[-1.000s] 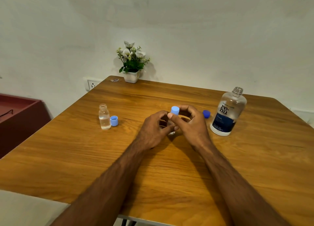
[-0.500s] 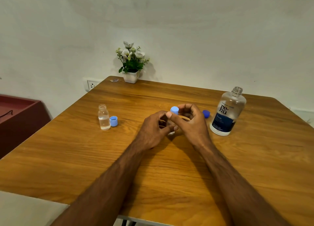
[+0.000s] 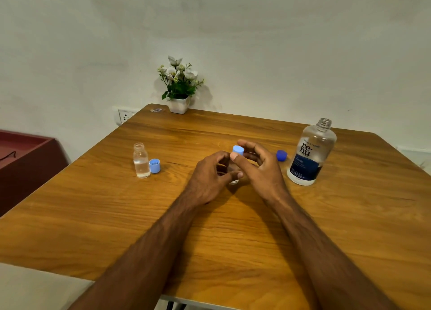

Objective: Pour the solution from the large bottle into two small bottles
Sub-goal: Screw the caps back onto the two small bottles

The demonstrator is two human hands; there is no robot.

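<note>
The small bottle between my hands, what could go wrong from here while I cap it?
The small bottle is mostly hidden by the left hand; if the right hand seats the light blue cap crooked, it may leak. The large bottle stands uncapped by the right forearm; a bump could spill it. The other small bottle is also open.

- Small bottle (image 3: 234, 181) mostly hidden behind the left hand (image 3: 211, 178) and right hand (image 3: 258, 170).
- Red cabinet (image 3: 25, 160) cut off at left edge.
- Tiny object (image 3: 155, 110) near flowerpot (image 3: 178, 104), unidentifiable.
</note>
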